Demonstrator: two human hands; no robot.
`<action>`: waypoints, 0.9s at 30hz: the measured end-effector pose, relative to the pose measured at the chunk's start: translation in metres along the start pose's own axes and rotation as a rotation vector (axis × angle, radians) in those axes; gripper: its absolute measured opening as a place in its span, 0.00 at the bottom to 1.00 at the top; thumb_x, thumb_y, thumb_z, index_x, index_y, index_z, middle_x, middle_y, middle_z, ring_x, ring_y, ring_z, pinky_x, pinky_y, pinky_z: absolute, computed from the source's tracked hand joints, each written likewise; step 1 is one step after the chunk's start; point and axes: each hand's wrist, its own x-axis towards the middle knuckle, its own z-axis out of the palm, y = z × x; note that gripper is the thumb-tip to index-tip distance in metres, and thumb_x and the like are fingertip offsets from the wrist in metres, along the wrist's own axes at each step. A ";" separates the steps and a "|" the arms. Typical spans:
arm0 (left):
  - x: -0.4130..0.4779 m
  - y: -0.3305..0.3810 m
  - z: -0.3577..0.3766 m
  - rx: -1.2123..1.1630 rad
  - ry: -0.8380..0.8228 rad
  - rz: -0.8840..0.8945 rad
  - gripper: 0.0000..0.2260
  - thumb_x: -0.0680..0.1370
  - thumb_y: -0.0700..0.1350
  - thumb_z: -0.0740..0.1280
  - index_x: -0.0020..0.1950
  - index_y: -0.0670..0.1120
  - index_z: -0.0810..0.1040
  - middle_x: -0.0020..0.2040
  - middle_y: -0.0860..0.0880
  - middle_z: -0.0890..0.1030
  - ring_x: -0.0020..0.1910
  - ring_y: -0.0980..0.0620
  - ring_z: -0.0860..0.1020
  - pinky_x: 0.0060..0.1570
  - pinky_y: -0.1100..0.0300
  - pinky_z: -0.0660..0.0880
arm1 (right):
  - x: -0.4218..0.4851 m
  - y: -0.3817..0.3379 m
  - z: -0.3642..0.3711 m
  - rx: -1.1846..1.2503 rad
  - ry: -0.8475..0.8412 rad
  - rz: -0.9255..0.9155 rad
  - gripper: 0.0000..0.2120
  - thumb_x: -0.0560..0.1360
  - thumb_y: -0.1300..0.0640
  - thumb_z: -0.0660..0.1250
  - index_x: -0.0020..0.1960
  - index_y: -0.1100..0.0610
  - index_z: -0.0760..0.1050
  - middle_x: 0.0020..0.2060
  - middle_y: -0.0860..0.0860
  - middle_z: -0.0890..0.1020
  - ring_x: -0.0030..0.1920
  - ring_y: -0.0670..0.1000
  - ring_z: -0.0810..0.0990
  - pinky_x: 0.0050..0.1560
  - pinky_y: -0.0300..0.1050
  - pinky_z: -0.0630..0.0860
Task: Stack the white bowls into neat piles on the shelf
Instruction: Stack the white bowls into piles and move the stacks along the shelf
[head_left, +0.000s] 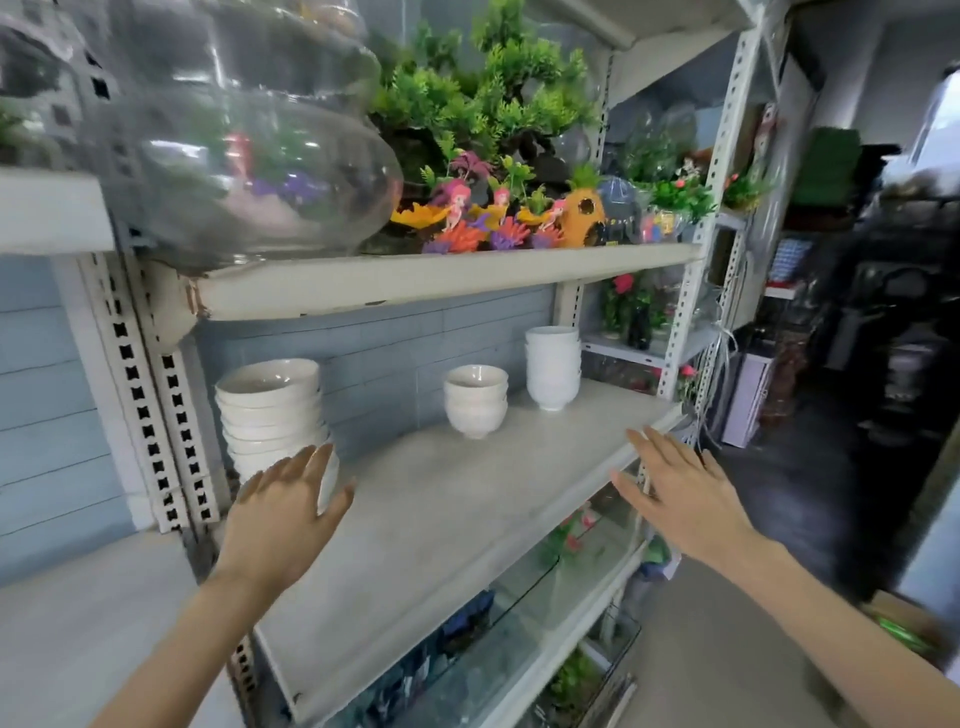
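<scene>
Left pile (270, 415): the tallest of three stacks of glossy white bowls. They are nested so the rims show as close bands, and the pile stands at the left end of the shelf (441, 525).
Middle pile (475, 400): a short stack of a few smaller footed bowls with a pale inside. It stands well apart from the left pile, towards the back of the shelf.
Right pile (552, 366): plain white footed bowls, taller than the middle pile, standing just beside and behind it near the back right corner.
Left hand (283, 512): fingers straight and spread, holding nothing, raised in front of the lower bowls of the left pile. I cannot tell whether it touches them.
Right hand (675, 488): flat, fingers straight and slightly apart, holding nothing, over the shelf's front edge towards its right end.
Shelf: a pale grey board on white slotted uprights (145, 395), with a blue panelled wall (374, 353) behind.
Upper shelf (415, 283): carries a round glass fishbowl (249, 171), green plastic plants (483, 88) and a pineapple ornament (584, 213) among coloured aquarium figures.
Below: glass tanks (519, 597).
</scene>
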 end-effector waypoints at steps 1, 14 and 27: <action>0.013 0.009 0.010 -0.029 -0.010 -0.009 0.25 0.77 0.57 0.58 0.65 0.42 0.74 0.59 0.42 0.80 0.54 0.39 0.79 0.54 0.46 0.75 | 0.012 0.008 0.003 0.000 -0.002 0.001 0.31 0.78 0.37 0.46 0.77 0.50 0.47 0.77 0.49 0.53 0.76 0.50 0.52 0.74 0.53 0.51; 0.126 0.103 0.097 -0.019 -0.157 -0.048 0.26 0.79 0.59 0.57 0.71 0.44 0.68 0.68 0.44 0.73 0.63 0.40 0.74 0.63 0.49 0.68 | 0.126 0.113 0.057 0.019 -0.018 0.085 0.32 0.78 0.37 0.48 0.77 0.51 0.50 0.76 0.48 0.56 0.75 0.50 0.54 0.74 0.52 0.51; 0.178 0.212 0.162 0.044 -0.109 -0.200 0.23 0.79 0.55 0.60 0.69 0.44 0.71 0.65 0.43 0.76 0.64 0.41 0.73 0.62 0.49 0.69 | 0.247 0.228 0.112 0.051 -0.100 -0.090 0.30 0.79 0.39 0.45 0.77 0.49 0.45 0.77 0.48 0.50 0.76 0.50 0.49 0.75 0.56 0.50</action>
